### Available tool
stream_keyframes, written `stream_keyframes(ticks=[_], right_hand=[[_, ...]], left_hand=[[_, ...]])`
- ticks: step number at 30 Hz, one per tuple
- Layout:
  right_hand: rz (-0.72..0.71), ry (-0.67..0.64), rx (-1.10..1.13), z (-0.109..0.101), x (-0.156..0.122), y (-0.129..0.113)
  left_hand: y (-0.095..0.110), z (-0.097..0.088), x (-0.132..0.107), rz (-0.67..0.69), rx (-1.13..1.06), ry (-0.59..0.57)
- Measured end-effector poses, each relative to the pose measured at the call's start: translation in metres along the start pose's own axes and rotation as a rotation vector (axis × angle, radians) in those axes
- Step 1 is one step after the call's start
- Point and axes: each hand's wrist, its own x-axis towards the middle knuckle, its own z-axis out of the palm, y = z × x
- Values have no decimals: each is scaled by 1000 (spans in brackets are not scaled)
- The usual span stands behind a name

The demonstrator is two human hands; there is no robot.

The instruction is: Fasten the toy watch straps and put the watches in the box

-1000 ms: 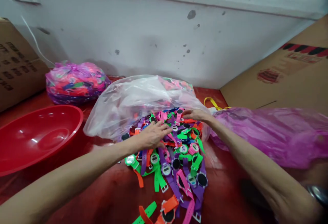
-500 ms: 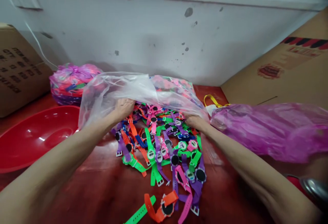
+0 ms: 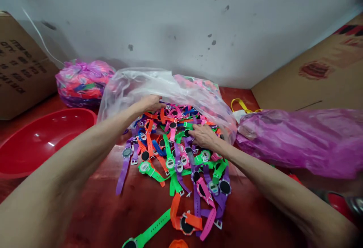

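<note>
From here I see a scuffed white wall (image 3: 170, 21) behind, a printed cardboard box (image 3: 19, 66) at left, slanted cardboard (image 3: 320, 74) at right, and a red tabletop (image 3: 96, 217) below

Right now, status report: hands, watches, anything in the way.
Left hand at the edge of the clear plastic bag. Right hand resting on the pile of plastic wristwatches. In the way: that bag, draped over the pile's far side.
</note>
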Motion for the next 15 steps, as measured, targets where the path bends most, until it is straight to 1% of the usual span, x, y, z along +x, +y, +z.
stream_keyframes(ticks=[1,2,3,5,7,9,11,13,15], right_hand=[[72,-30,80,-2,2,7],[135,-59,160,-4,4,14],[185,-85,226,-7,5,22],[234,-122,293,-13,5,39],[239,-132,345,-18,2,52],[236,-117,409,-20,-1,58],[222,-86,439,-18,-4,56],[214,-53,419,-13,-6,50],[219,-15,394,-7,-6,43]], left_hand=[[5,0,-5,43,2,-16],[12,1,-11,92,-3,-3],[18,2,-19,135,-14,33],[33,5,-37,200,-42,113],[48,13,-53,245,-109,152],[61,24,-62,280,-244,118],[71,37,-63,297,-430,52],[77,51,-57,271,-606,-5],[80,63,-49,210,-730,-31]])
